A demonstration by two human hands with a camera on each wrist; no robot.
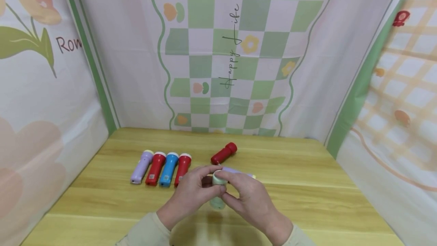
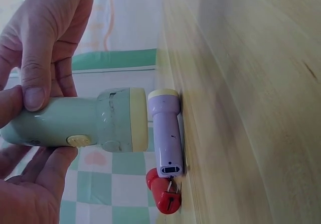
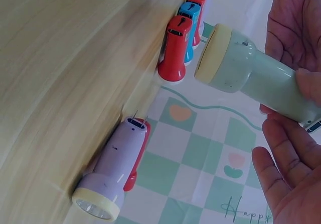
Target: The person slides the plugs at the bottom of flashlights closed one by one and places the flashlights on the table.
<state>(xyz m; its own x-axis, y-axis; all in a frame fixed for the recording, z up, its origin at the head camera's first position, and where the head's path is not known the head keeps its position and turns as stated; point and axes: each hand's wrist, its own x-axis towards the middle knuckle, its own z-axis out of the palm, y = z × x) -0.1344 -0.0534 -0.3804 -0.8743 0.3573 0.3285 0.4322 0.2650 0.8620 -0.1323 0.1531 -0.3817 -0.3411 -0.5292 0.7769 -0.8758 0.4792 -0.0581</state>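
A pale green flashlight (image 1: 218,202) with a cream head ring (image 2: 139,119) is between both hands above the table, its wide head downward. My left hand (image 1: 187,193) holds it from the left, thumb on the barrel. From the right, my right hand (image 1: 252,196) grips the barrel and narrow end with thumb and fingers. A yellowish button (image 2: 78,140) shows on its side. Behind the hands lies a purple flashlight (image 3: 119,151), partly hidden in the head view. Beside that one, a red flashlight (image 1: 223,154) lies slantwise, two metal prongs (image 2: 170,187) showing at its end.
Left of the hands, a row holds a purple flashlight (image 1: 142,167), a red flashlight (image 1: 155,168), a blue flashlight (image 1: 169,169) and another red flashlight (image 1: 183,167). They lie on a wooden table (image 1: 307,200). A printed curtain (image 1: 136,48) stands behind and at both sides.
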